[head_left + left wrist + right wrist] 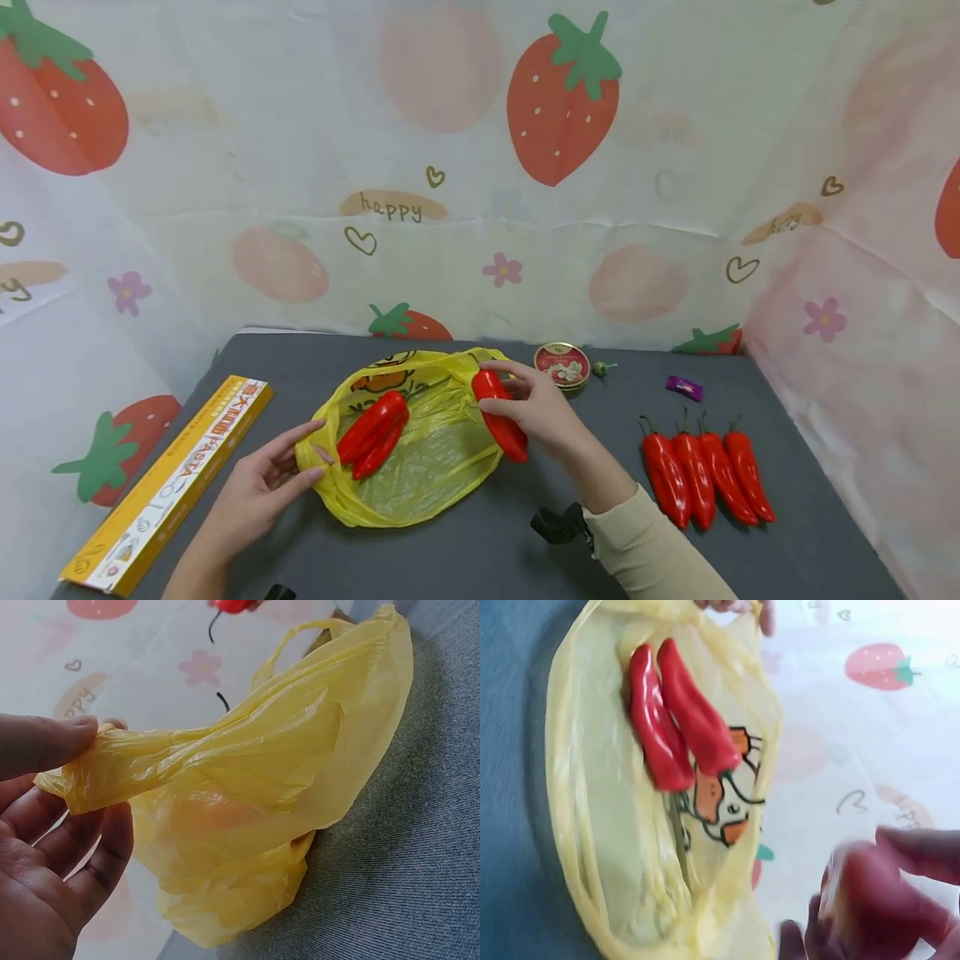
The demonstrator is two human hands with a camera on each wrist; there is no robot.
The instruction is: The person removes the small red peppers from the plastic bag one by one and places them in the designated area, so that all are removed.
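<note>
A yellow plastic bag (427,500) lies with its mouth spread wide on the dark table. My left hand (258,483) pinches the bag's left rim between thumb and fingers, as the left wrist view shows up close. Two red chili peppers (679,712) lie side by side inside the bag. Over the bag's right edge, my right hand (536,404) holds another red chili pepper (498,417) between thumb and fingers. In the right wrist view that held pepper (877,900) is blurred.
Several red chili peppers (705,475) lie in a row at the right. A yellow pasta box (168,487) lies along the left edge. Toward the back are a round red tin (562,367), a small green item (602,368) and a small purple packet (684,387).
</note>
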